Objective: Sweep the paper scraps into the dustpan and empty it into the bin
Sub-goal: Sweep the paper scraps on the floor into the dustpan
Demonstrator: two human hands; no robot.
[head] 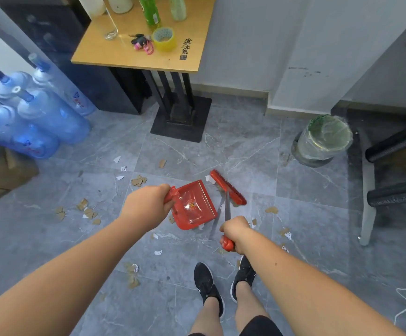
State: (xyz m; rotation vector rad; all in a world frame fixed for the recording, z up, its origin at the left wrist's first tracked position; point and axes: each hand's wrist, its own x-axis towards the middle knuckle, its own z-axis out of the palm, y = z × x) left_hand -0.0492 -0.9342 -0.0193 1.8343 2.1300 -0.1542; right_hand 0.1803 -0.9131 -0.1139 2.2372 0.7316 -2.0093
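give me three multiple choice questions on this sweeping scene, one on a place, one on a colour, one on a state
1. Where does the bin stand?
A) on the wooden table
B) on the floor by the wall
C) among the blue water jugs

2. What colour is the dustpan?
A) blue
B) green
C) red

3. What is the right hand doing?
A) gripping the brush by its handle
B) hanging open
C) holding a roll of tape

Key:
1 B, the bin sits on the floor at the foot of the wall.
2 C, the dustpan held by the left hand is red, like the brush.
3 A, its fingers curl round the red end of the handle.
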